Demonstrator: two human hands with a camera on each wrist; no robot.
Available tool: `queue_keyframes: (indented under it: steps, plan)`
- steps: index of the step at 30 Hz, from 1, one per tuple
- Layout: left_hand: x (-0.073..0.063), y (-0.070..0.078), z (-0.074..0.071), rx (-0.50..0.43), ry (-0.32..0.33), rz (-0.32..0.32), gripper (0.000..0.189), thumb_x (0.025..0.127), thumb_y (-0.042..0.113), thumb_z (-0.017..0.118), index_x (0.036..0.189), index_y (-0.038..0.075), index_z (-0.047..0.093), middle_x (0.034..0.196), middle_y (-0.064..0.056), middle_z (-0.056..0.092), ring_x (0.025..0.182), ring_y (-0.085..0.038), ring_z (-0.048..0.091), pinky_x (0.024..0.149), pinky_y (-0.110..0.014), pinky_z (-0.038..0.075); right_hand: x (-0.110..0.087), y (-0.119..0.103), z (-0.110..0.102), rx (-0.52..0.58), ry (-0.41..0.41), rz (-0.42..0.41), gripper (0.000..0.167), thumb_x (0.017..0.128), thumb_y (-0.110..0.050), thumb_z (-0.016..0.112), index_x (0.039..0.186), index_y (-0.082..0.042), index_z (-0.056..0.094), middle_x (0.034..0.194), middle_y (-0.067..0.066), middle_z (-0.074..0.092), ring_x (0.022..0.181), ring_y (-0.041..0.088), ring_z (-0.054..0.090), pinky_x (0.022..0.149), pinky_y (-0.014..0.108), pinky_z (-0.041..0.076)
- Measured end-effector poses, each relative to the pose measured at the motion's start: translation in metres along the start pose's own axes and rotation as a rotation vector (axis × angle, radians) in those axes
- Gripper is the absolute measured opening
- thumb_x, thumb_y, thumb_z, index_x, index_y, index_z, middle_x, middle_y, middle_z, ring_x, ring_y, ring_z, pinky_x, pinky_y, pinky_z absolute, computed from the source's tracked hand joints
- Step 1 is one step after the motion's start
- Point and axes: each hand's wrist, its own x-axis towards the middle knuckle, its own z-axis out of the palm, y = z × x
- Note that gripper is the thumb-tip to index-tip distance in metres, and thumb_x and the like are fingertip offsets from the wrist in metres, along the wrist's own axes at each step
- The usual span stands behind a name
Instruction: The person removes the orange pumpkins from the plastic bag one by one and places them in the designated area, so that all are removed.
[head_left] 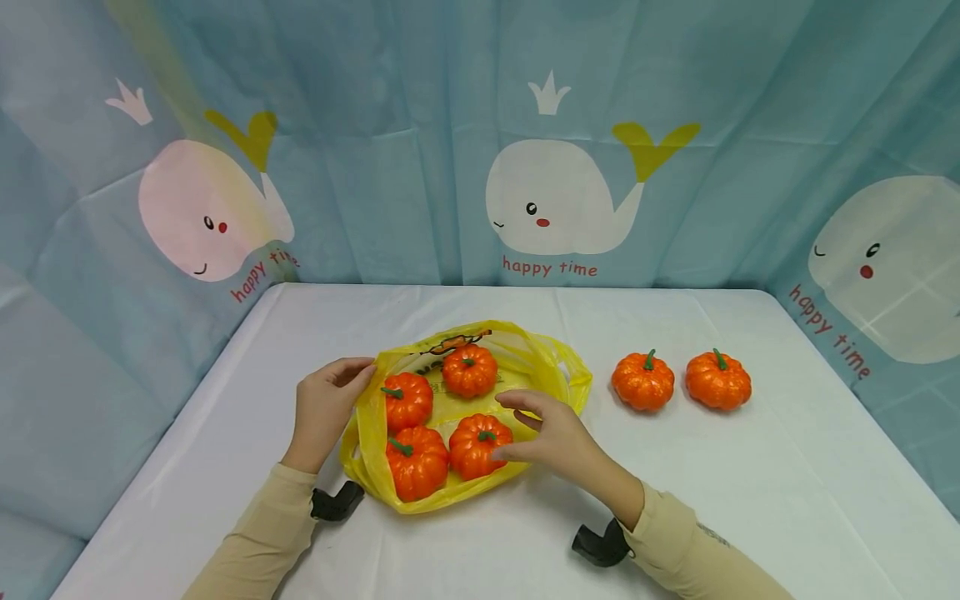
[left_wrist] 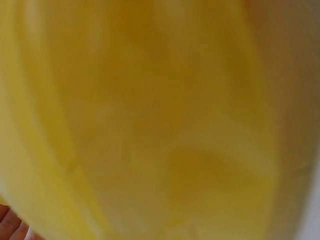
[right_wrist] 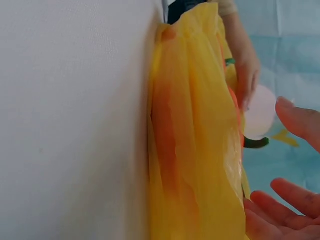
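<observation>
A yellow plastic bag (head_left: pixel 369 437) lies with its mouth spread wide, and several orange toy pumpkins (head_left: pixel 471 371) with green stems sit inside. My left hand (head_left: pixel 328 408) pinches the bag's left rim between thumb and fingers. Over the right part of the mouth hovers my right hand (head_left: pixel 558 437), thumb and fingers apart, nothing between them; its thumb overlaps the front right pumpkin (head_left: pixel 474 446) in the head view. From the right wrist, the bag's side (right_wrist: pixel 195 125) stands up beside those spread fingers (right_wrist: pixel 290 205). Blurred yellow plastic (left_wrist: pixel 150 100) fills most of the left wrist view.
Two more pumpkins, one (head_left: pixel 642 382) nearer the bag and another (head_left: pixel 717 380) further right, rest on the white-covered table (head_left: pixel 757 492). Blue curtains (head_left: pixel 390 200) with whale prints hang behind the table and along its sides. Black wrist mounts (head_left: pixel 600 546) stick out below both forearms.
</observation>
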Motion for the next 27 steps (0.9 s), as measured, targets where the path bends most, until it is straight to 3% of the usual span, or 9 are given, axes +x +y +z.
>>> queue_keyframes:
  steps: [14,27]
  plan:
    - [0.0,0.0,0.0,-0.005,-0.015,-0.026,0.029,0.097,0.027,0.066,0.113,0.004,0.074,0.114,-0.016,0.073,0.102,-0.028,0.069,0.076,0.0,0.047,0.009,0.003,0.014,-0.037,-0.027,0.02,0.067,0.073,-0.015,0.089,0.131,0.001,0.06,0.137,0.016,0.06,0.131,0.035,0.054,0.107,0.046,0.047]
    - [-0.001,0.001,-0.001,-0.011,-0.015,-0.02,0.03,0.097,0.028,0.066,0.113,0.004,0.074,0.114,-0.016,0.073,0.101,-0.028,0.069,0.076,0.001,0.046,0.011,0.002,0.018,-0.163,-0.022,0.048,0.07,0.07,-0.02,0.091,0.131,-0.003,0.062,0.135,0.011,0.062,0.128,0.031,0.056,0.107,0.047,0.049]
